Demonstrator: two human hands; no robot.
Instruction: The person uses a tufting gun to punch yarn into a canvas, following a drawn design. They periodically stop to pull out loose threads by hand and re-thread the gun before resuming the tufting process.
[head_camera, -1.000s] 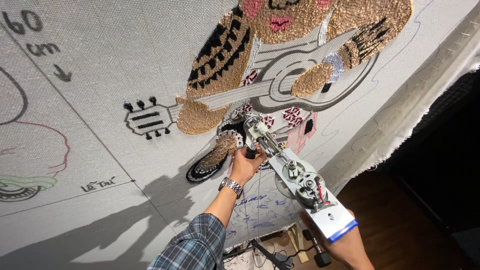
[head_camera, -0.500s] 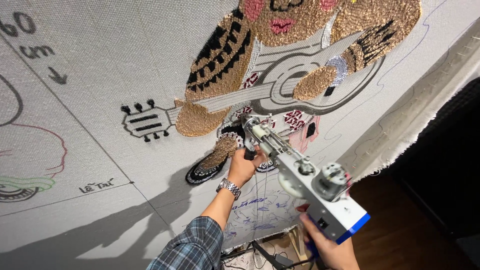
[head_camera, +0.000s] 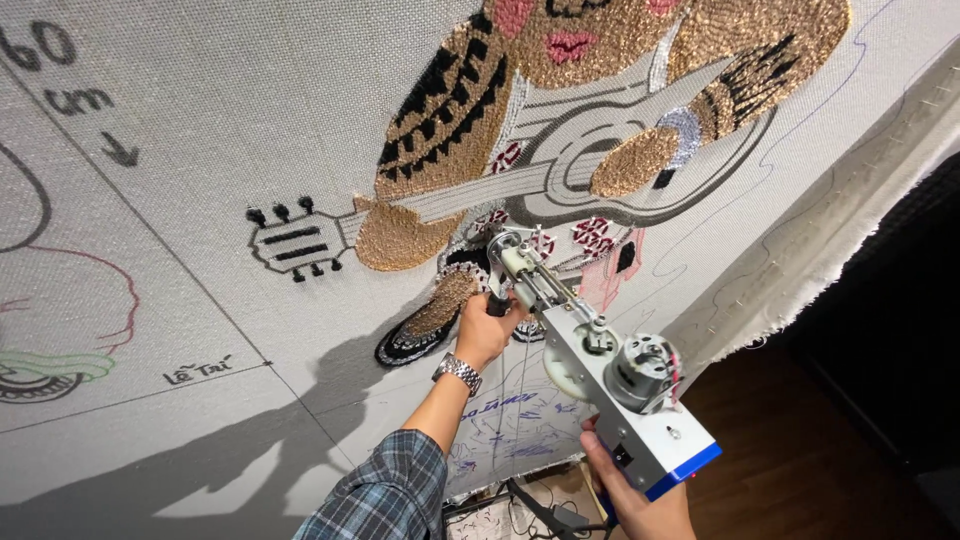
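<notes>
Both hands, left hand (head_camera: 487, 330) and right hand (head_camera: 635, 495), grip the tufting gun (head_camera: 590, 360); guitar figure (head_camera: 560, 140) mostly filled, 7 o'clock outlines on the backing cloth (head_camera: 200, 130) bare.

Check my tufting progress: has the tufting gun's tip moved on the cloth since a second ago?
No. The tufting gun tip stays beside the shoe below the guitar.

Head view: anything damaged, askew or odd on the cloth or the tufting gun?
Nothing looks damaged. The backing cloth has a frayed, loose right edge. The tufted guitar figure looks intact. The left hand and right hand grip the tufting gun, angled against the cloth.
</notes>
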